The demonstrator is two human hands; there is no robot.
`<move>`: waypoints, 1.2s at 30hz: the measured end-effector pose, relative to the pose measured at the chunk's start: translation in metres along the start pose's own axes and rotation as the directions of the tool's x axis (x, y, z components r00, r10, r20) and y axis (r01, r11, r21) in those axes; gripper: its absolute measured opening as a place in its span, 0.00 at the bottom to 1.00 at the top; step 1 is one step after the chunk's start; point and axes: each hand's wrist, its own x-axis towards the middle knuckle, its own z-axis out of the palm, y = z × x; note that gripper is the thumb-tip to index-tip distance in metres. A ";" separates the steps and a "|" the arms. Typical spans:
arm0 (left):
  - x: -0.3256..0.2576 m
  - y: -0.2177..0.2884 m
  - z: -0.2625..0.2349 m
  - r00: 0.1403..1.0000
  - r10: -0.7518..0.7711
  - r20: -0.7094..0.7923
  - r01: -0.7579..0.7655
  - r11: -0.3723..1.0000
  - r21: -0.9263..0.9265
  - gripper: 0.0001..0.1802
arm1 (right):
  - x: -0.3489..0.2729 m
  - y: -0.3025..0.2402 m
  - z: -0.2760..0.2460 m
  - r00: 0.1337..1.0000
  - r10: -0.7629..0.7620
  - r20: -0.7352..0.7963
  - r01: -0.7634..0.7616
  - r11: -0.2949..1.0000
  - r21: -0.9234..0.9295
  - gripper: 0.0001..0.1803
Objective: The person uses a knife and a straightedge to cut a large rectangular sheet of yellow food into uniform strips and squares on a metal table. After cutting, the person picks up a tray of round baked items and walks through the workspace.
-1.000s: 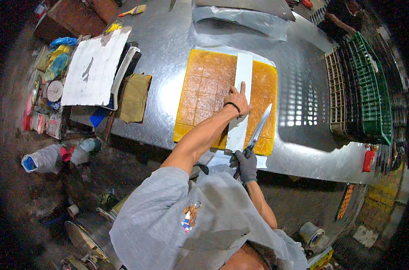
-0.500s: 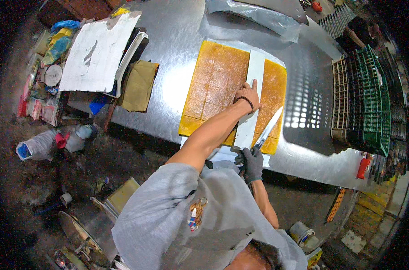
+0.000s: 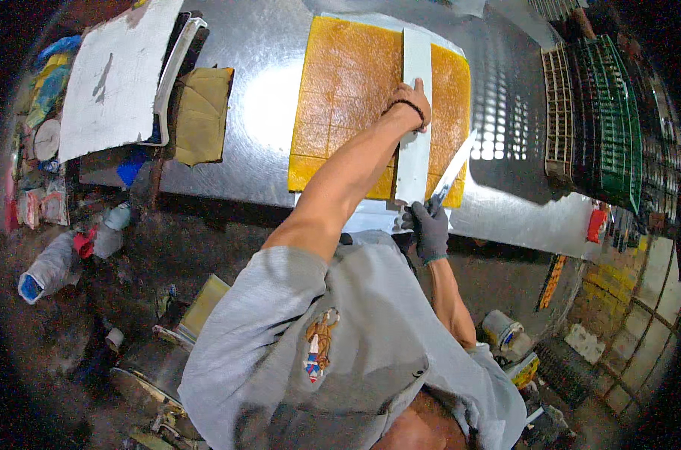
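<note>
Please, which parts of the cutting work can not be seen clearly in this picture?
- Head view: left hand covers part of the white straightedge.
- Knife edge: too small to tell whether it touches the yellow slab.
- Slab's top edge: cut off by the frame.
- Gloved right hand hides the knife handle.

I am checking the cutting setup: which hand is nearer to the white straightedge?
Left. The left hand presses on the white straightedge; the gloved right hand grips the knife beside its near end.
</note>
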 end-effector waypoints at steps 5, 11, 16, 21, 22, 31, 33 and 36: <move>-0.005 0.003 -0.002 0.998 -0.009 0.061 0.010 1.000 -0.011 0.74 | 0.000 0.005 0.000 1.000 0.009 -0.008 -0.009 1.000 -0.011 0.09; -0.012 -0.003 -0.002 1.000 0.023 0.017 -0.022 0.998 -0.052 0.72 | 0.009 0.015 -0.007 1.000 0.017 -0.013 -0.018 0.998 -0.052 0.08; -0.021 -0.001 -0.005 1.000 0.017 -0.018 -0.018 0.999 -0.030 0.69 | 0.018 0.025 -0.014 1.000 -0.029 0.001 0.029 0.995 -0.095 0.10; -0.022 0.004 -0.004 0.999 -0.022 -0.044 0.024 0.998 0.053 0.69 | 0.023 0.027 -0.020 1.000 0.013 0.024 -0.009 0.986 -0.165 0.09; -0.023 0.001 -0.006 1.000 -0.003 -0.017 0.003 1.000 0.002 0.70 | 0.024 0.026 -0.022 0.999 0.022 0.026 -0.017 0.983 -0.181 0.09; -0.024 0.002 -0.007 1.000 0.010 0.007 -0.010 1.000 0.007 0.70 | 0.030 0.031 -0.027 0.999 0.009 0.044 -0.001 0.984 -0.180 0.11; -0.025 0.002 -0.009 1.000 -0.006 0.008 0.006 1.000 0.012 0.70 | 0.028 0.022 -0.028 0.999 0.036 0.026 -0.027 0.959 -0.282 0.13; -0.026 0.000 -0.007 1.000 -0.001 -0.011 0.001 0.999 0.032 0.71 | 0.012 -0.004 -0.027 1.000 0.020 -0.018 -0.026 0.902 -0.431 0.15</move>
